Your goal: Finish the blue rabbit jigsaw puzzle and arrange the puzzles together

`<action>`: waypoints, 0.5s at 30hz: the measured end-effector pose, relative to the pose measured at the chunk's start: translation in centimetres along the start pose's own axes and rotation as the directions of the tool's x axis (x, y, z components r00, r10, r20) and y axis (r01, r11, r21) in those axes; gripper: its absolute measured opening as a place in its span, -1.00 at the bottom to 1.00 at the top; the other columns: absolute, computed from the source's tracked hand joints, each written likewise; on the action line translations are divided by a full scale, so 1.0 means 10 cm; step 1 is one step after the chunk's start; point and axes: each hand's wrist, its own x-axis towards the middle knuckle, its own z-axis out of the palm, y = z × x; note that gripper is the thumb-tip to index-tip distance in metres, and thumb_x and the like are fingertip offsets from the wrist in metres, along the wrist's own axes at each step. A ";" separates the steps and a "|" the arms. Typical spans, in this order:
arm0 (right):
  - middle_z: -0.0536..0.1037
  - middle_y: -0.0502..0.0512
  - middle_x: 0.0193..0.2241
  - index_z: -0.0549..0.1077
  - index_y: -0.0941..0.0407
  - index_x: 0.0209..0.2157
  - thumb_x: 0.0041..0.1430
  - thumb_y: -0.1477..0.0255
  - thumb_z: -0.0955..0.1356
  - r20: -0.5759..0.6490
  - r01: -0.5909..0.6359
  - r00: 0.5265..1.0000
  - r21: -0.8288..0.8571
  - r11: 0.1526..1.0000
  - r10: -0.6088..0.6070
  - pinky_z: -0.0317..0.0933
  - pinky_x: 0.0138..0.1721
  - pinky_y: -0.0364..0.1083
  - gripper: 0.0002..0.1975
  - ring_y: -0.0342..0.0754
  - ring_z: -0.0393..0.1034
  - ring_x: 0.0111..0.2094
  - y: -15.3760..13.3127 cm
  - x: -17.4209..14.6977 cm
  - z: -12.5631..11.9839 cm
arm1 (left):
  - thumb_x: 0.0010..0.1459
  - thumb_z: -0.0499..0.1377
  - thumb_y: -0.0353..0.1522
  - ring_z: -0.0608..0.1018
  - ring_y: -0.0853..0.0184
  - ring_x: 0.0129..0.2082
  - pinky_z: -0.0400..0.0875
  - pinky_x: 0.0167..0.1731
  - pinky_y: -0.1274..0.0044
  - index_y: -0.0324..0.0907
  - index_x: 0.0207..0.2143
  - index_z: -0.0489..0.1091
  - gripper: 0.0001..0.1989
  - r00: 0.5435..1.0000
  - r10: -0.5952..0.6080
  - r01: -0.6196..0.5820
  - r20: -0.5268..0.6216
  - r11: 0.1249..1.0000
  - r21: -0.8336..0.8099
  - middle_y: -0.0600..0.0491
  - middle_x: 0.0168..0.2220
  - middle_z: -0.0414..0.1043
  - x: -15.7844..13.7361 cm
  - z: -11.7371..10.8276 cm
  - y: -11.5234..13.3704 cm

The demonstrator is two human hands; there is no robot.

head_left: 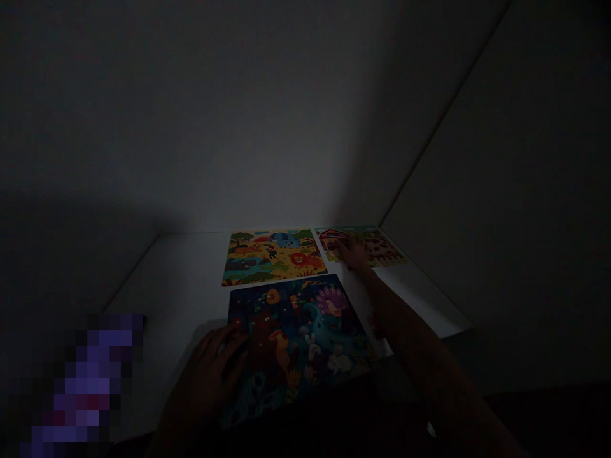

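In dim light, a dark forest picture board (298, 343) lies nearest me, showing a bear, rabbits and a purple peacock. My left hand (217, 356) rests at its left edge, fingers stretched over the border. Farther back is a yellow savanna picture board (274, 257) with a lion and a blue elephant. To its right lies a farm picture board (384, 245) with a red barn and a fence. My right hand (353, 252) reaches onto this farm board with its fingers apart, covering part of the picture. Whether the boards are puzzles is too dark to tell.
The boards lie on a white table (186, 267) against a pale wall (267, 127), with another wall (515, 191) on the right. A small reddish thing (375, 326) shows beside my right forearm. A pixelated purple patch (90, 381) covers the lower left.
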 end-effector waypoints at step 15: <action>0.50 0.19 0.06 0.43 -0.09 0.12 0.31 0.38 0.27 -0.202 0.319 0.944 0.379 0.869 -0.259 0.35 0.06 0.21 -0.63 0.15 0.39 0.09 -0.22 -2.70 -0.77 | 0.33 -0.04 -0.10 0.51 0.10 0.02 0.46 0.03 0.24 -0.01 0.00 0.49 -0.60 0.999 0.041 -0.041 0.008 0.998 -0.045 -0.02 0.08 0.44 0.05 0.01 -0.07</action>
